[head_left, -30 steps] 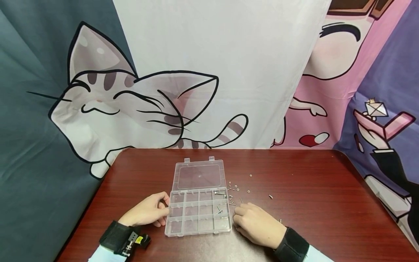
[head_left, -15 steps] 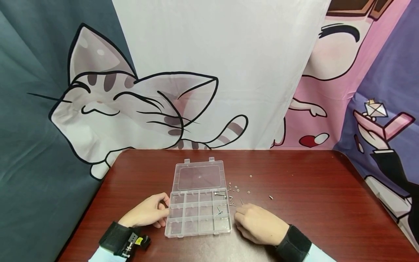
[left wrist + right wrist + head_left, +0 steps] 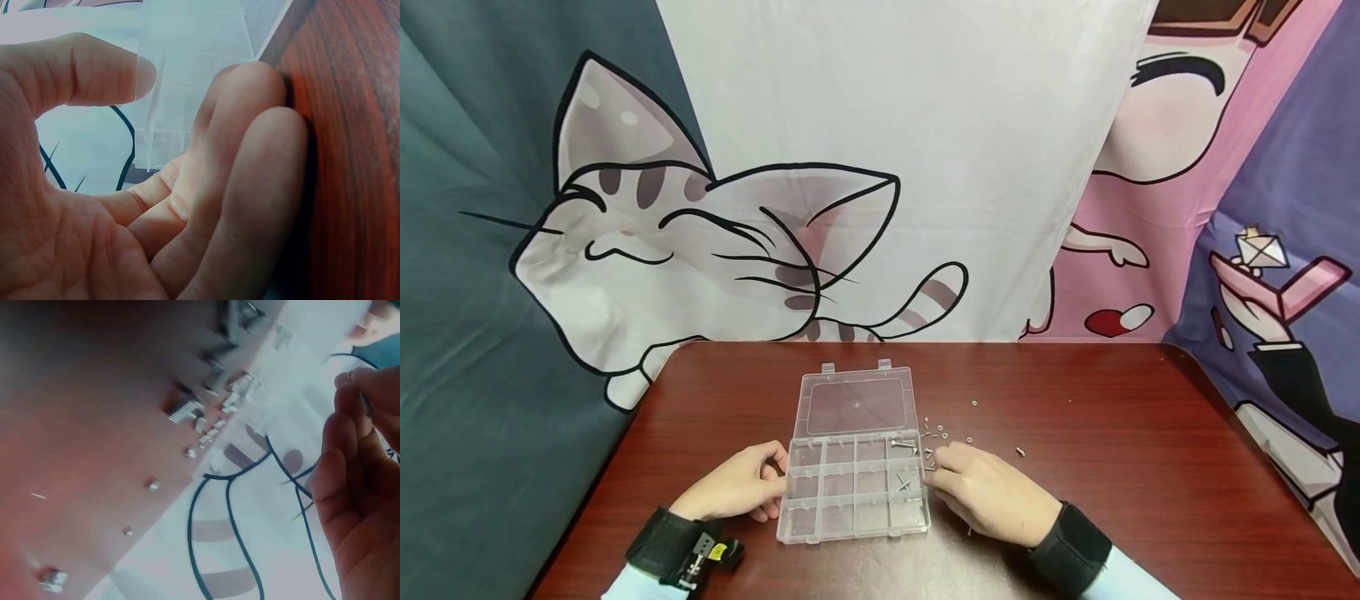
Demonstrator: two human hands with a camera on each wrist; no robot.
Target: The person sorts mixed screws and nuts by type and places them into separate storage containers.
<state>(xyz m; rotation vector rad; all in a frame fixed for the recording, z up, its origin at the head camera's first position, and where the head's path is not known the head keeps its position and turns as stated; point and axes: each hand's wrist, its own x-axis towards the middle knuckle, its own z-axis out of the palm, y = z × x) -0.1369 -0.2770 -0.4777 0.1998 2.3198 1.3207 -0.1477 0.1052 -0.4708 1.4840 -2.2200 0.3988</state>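
A clear plastic compartment box (image 3: 838, 521) lies on the table with its lid (image 3: 857, 404) folded back. My left hand (image 3: 737, 483) holds the box's left edge; in the left wrist view the thumb (image 3: 115, 75) overlaps the clear wall, with curled fingers (image 3: 256, 162) opposite. Screws (image 3: 904, 444) lie in a compartment at the right, and more screws (image 3: 902, 482) lie in the one below. At the box's right side is my right hand (image 3: 992, 492). In the right wrist view, its thumb and forefinger pinch a small screw (image 3: 365, 405), mostly hidden.
Loose screws and nuts (image 3: 940, 428) are scattered right of the box. Farther right lies a single screw (image 3: 1020, 452), and a nut (image 3: 974, 403) sits toward the back. The reddish-brown table (image 3: 1112, 417) ends at a printed cloth backdrop (image 3: 925, 100).
My right hand has moved up and left toward the box, now covering the screw that lay by its fingertips. The left hand and box stay in place.
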